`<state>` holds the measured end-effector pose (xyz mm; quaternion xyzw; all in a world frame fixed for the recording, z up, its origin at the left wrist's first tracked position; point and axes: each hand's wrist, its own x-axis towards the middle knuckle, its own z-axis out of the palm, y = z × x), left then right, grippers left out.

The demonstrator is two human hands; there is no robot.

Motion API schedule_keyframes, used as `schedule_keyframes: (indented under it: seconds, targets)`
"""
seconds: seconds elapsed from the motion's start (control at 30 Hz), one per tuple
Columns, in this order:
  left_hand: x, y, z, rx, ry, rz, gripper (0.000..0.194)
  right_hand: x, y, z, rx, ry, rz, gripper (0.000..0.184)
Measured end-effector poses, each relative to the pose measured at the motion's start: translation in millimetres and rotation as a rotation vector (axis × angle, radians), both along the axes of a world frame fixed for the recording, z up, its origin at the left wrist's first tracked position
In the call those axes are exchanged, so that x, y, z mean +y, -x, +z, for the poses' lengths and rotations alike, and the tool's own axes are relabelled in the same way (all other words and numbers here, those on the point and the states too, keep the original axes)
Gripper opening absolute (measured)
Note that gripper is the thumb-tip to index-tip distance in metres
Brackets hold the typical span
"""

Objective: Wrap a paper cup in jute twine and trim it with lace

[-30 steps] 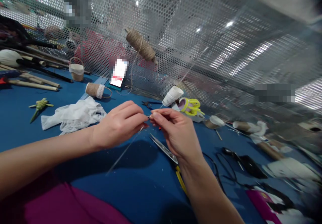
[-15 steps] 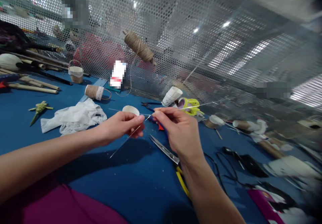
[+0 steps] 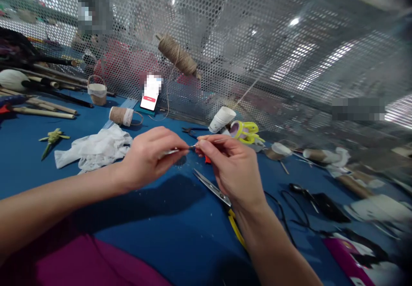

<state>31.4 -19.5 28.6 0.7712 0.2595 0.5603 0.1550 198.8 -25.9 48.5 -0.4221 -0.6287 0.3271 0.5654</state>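
Observation:
My left hand [image 3: 151, 157] and my right hand [image 3: 233, 168] meet above the blue table [image 3: 167, 234], fingertips almost touching. Both are pinched shut on a thin pale strand or wire [image 3: 192, 146] that runs between them. The strand is very fine and partly hidden by my fingers. Under my right hand lie scissors [image 3: 214, 189] with yellow handles, blades pointing up-left. A small red piece [image 3: 207, 160] shows just below my right fingers.
A white crumpled cloth [image 3: 93, 149] lies left. Twine spool [image 3: 177, 56] hangs on the perforated metal screen [image 3: 257, 41]. Small baskets [image 3: 96, 92], a white cup [image 3: 222, 118], yellow-purple tool [image 3: 246, 131], pliers [image 3: 191, 130], sticks [image 3: 41, 106], black cables [image 3: 302, 196]. A person sits behind the screen.
My left hand rolled over, hiding the small white cup it showed half a second ago, and the long strand end that hung down-left is no longer visible. The hands stay together.

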Motion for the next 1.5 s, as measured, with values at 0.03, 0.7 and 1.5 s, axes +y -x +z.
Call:
schedule_keyframes:
  seconds: [0.03, 0.7, 1.5]
  targets:
    - [-1, -2, -0.3, -0.141, 0.248, -0.083, 0.006, -3, 1, 1.5, -0.038, -0.052, -0.036, 0.002]
    - [16, 20, -2.0, 0.686, -0.155, 0.177, 0.009, 26, 10, -28.4, 0.145, 0.372, 0.038, 0.01]
    - [19, 13, -30.6, 0.575, -0.018, 0.15, 0.017, 11, 36, -76.6, 0.538, 0.319, -0.097, 0.011]
